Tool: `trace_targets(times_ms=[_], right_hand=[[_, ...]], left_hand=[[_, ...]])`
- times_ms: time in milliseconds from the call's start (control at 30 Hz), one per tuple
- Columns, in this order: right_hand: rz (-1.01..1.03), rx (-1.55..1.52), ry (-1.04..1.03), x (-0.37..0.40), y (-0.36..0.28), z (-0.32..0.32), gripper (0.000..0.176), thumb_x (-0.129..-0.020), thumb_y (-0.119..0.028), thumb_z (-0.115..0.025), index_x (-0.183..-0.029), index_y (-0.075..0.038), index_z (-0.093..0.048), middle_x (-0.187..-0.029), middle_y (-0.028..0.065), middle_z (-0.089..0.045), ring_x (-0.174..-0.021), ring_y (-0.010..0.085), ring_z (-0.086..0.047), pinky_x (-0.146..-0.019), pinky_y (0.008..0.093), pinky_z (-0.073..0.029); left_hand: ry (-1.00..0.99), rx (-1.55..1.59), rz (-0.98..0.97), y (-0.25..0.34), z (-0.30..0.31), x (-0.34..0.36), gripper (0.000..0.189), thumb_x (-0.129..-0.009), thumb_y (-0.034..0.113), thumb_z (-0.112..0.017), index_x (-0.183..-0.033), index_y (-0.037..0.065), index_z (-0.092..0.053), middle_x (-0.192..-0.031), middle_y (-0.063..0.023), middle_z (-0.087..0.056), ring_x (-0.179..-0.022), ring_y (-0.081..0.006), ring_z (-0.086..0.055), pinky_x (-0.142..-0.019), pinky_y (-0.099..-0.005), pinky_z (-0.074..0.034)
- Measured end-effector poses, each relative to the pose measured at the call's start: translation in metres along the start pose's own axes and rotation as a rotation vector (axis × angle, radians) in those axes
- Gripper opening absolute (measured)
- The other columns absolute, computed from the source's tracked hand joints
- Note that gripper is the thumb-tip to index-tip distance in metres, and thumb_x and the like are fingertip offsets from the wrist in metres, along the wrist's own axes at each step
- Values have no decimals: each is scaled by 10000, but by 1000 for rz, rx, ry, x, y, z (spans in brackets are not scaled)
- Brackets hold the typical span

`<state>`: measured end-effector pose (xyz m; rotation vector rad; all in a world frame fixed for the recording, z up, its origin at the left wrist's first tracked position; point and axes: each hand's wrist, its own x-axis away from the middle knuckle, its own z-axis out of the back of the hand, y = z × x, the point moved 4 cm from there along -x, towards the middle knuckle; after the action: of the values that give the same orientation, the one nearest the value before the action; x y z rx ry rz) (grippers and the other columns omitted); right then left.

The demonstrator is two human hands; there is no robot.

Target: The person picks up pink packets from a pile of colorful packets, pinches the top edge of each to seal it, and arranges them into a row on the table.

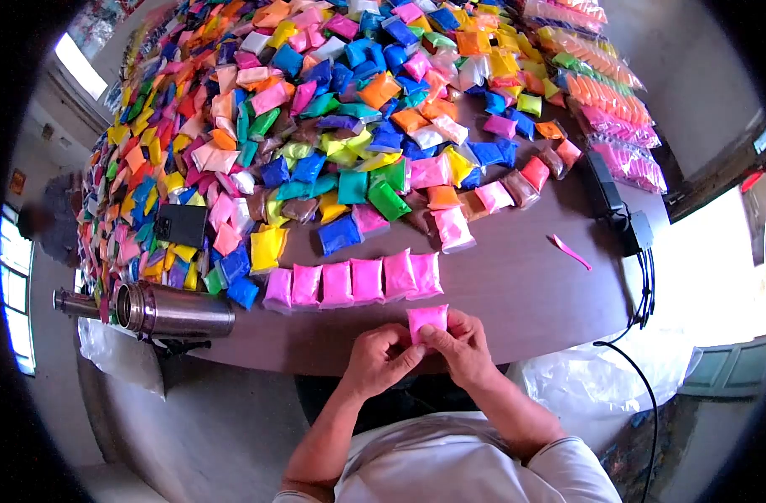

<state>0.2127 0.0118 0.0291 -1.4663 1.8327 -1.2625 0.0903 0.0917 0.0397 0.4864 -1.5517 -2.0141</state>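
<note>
We hold one small, plump, bright pink rectangular packet [427, 322], its skin smooth and shiny, with a paler flat edge along the top. It is upright in front of our chest, over the near edge of the dark brown worktop [517, 289]. Our left hand [377, 360] has its fingers curled at the packet's lower left, the thumb reaching its bottom corner; our right hand [465, 348] presses its thumb on the packet's face, the other fingers bent behind the right side.

Taking the held packet as the clock's centre, a row of six similar pink packets [336, 285] lies side by side at ten o'clock. From ten to one o'clock spreads a heap of many-coloured packets [341, 117], too many for us to count. One slim pink plastic tool [571, 252] lies at two o'clock, and beyond it, in much the same direction, two black boxes [602, 183] with cables. Several clear-wrapped bundles of packets [609, 105] lie at one. One open steel flask [182, 310] lies on its side at nine, and one flat black rectangular object [181, 225] at ten.
</note>
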Motion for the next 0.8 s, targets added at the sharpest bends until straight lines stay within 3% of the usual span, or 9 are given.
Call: trace_targets(times_ms=[33, 267, 367, 500, 567, 667, 800], right_hand=[[44, 31, 5, 2, 0, 1, 231, -897, -177, -628, -1020, 18, -622, -913, -3, -623, -796, 60, -542, -700, 228, -463], [37, -24, 65, 6, -6, -3, 217, -910, -190, -612, -1011, 0, -637, -892, -17, -618, -799, 53, -528, -699, 212, -448], [-97, 105, 24, 1, -9, 5, 203, -922, -180, -590, -994, 8, -616, -880, -11, -603, -786, 62, -526, -679, 223, -445], [-78, 7, -69, -3, -16, 1, 186, -910, -163, -605, -996, 1, -596, -861, -7, -594, -755, 58, -511, -654, 235, -439], [55, 116, -97, -3, -15, 4, 173, -894, -148, -625, -981, -5, -580, -847, -9, -588, -745, 56, -508, -646, 234, -441], [76, 131, -123, 0, -7, 11, 204, -884, -160, -642, -1008, -10, -582, -884, 1, -602, -793, 71, -537, -717, 228, -456], [19, 105, -61, 4, -5, 5, 188, -875, -150, -651, -994, -19, -587, -860, -10, -592, -783, 63, -522, -704, 221, -448]], left_hand=[[8, 1, -3, 2, 0, 0, 345, -835, 367, -659, -835, 24, -632, -724, -82, -624, -624, -167, -603, -571, -291, -473], [6, -13, -96, -7, -3, -2, 354, -860, 372, -614, -836, 19, -634, -727, -91, -617, -642, -179, -604, -587, -303, -464], [3, -60, -105, -12, -5, 2, 356, -873, 369, -592, -855, 15, -631, -725, -100, -609, -650, -192, -598, -595, -305, -456], [4, -43, -59, -6, -2, 4, 332, -891, 340, -571, -875, 13, -623, -731, -119, -594, -655, -219, -589, -601, -323, -448], [-21, -99, -66, -4, -4, 5, 326, -897, 333, -563, -879, 12, -622, -736, -125, -591, -658, -227, -589, -603, -330, -446], [21, -137, -134, -4, -7, 8, 317, -902, 322, -559, -871, 13, -620, -741, -130, -588, -654, -237, -583, -605, -337, -444], [38, -59, -65, -5, -4, 9, 334, -899, 337, -570, -869, 9, -619, -742, -116, -591, -668, -208, -578, -615, -326, -446]])
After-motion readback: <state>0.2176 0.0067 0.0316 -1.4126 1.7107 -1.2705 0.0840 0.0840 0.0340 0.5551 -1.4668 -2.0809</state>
